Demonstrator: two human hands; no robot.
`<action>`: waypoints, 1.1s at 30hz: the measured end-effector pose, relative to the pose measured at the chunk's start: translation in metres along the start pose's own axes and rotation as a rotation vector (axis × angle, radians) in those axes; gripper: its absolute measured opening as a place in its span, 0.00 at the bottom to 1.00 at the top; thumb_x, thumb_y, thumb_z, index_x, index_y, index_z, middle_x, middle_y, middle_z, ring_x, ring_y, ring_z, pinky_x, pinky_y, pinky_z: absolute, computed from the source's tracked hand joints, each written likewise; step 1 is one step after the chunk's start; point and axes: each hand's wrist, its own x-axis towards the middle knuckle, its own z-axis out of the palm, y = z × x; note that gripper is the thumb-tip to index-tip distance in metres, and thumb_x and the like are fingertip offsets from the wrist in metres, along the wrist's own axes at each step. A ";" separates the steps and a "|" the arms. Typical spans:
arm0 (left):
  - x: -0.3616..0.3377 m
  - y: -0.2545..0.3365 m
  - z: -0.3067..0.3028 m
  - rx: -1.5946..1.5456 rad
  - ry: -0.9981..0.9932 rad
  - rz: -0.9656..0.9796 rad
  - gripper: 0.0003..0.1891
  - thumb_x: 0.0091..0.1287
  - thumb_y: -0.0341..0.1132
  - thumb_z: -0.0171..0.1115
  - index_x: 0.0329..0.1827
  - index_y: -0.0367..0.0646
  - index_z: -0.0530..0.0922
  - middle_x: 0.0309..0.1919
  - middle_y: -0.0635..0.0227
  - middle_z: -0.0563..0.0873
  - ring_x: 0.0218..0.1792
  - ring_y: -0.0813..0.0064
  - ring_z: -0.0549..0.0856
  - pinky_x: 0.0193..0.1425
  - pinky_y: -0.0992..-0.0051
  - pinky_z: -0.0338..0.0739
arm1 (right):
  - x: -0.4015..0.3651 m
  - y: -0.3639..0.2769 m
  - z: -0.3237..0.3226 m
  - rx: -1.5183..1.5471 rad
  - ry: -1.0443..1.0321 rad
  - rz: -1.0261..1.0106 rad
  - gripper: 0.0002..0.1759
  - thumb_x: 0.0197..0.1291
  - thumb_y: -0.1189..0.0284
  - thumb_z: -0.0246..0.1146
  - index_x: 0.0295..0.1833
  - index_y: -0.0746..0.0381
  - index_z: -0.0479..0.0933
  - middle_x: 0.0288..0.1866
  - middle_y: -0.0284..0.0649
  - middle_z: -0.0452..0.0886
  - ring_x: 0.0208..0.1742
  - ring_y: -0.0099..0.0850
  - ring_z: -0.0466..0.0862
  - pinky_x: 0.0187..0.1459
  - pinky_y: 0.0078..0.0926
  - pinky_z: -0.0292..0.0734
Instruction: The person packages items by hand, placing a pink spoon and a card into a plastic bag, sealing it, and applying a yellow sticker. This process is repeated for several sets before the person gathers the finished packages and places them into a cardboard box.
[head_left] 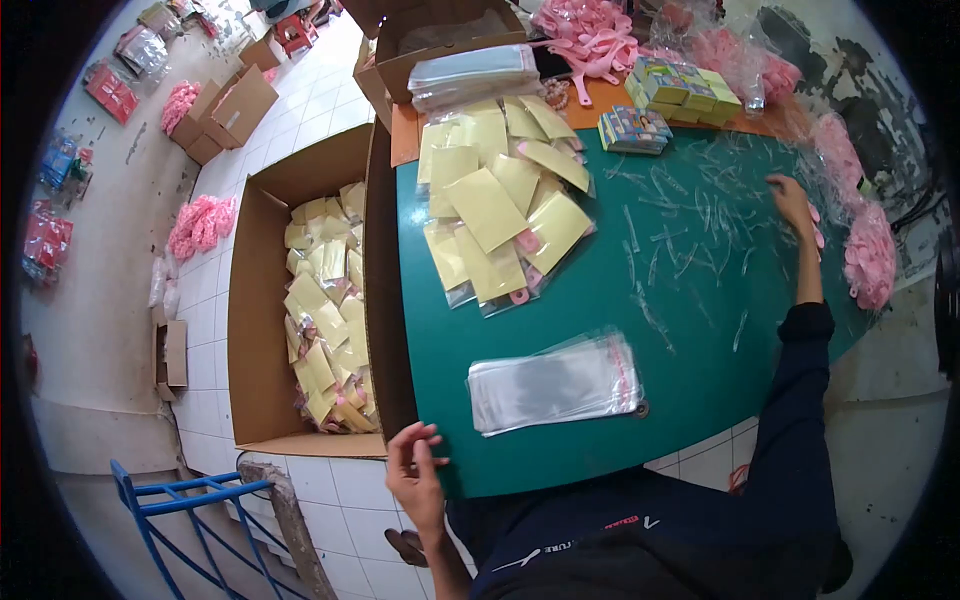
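Your left hand (415,480): grip is hanging apart | your right hand (792,203), far right: grip, cannot tell | bags (550,388): lying on the counter's (700,390) near side, probably feeling light, limp, slippery; you should be pinching one by its edge

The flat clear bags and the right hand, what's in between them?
In the head view, thin clear plastic strips lie scattered on the green table between the right hand and the flat clear bags, with bare green showing among them.

Bag stack (555,388) on table (600,295); carton (268,310) left.
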 end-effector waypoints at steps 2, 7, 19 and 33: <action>0.008 -0.006 -0.001 -0.001 0.097 0.069 0.09 0.70 0.28 0.50 0.48 0.37 0.75 0.39 0.66 0.83 0.38 0.81 0.81 0.38 0.83 0.76 | 0.007 0.106 0.010 0.284 -0.070 0.136 0.18 0.60 0.73 0.55 0.56 0.63 0.74 0.57 0.47 0.77 0.57 0.42 0.77 0.57 0.32 0.71; 0.022 -0.018 0.002 0.003 0.075 0.067 0.08 0.71 0.27 0.50 0.45 0.35 0.76 0.38 0.65 0.82 0.38 0.81 0.80 0.43 0.82 0.74 | -0.006 0.123 -0.013 0.013 0.004 0.157 0.22 0.63 0.73 0.50 0.64 0.61 0.67 0.61 0.52 0.72 0.64 0.46 0.70 0.64 0.33 0.63; 0.021 -0.013 0.006 0.047 0.058 0.087 0.07 0.70 0.27 0.50 0.45 0.34 0.76 0.38 0.66 0.82 0.39 0.80 0.80 0.47 0.81 0.74 | -0.055 -0.045 -0.017 0.133 -0.412 -0.074 0.24 0.62 0.73 0.51 0.65 0.59 0.66 0.58 0.53 0.74 0.58 0.47 0.76 0.58 0.33 0.69; 0.022 -0.009 0.006 0.030 0.042 0.073 0.07 0.71 0.28 0.51 0.44 0.36 0.77 0.36 0.68 0.82 0.38 0.82 0.78 0.46 0.82 0.73 | 0.036 0.053 -0.047 -0.848 -0.641 0.306 0.23 0.58 0.68 0.59 0.60 0.63 0.71 0.58 0.48 0.76 0.50 0.39 0.81 0.52 0.39 0.76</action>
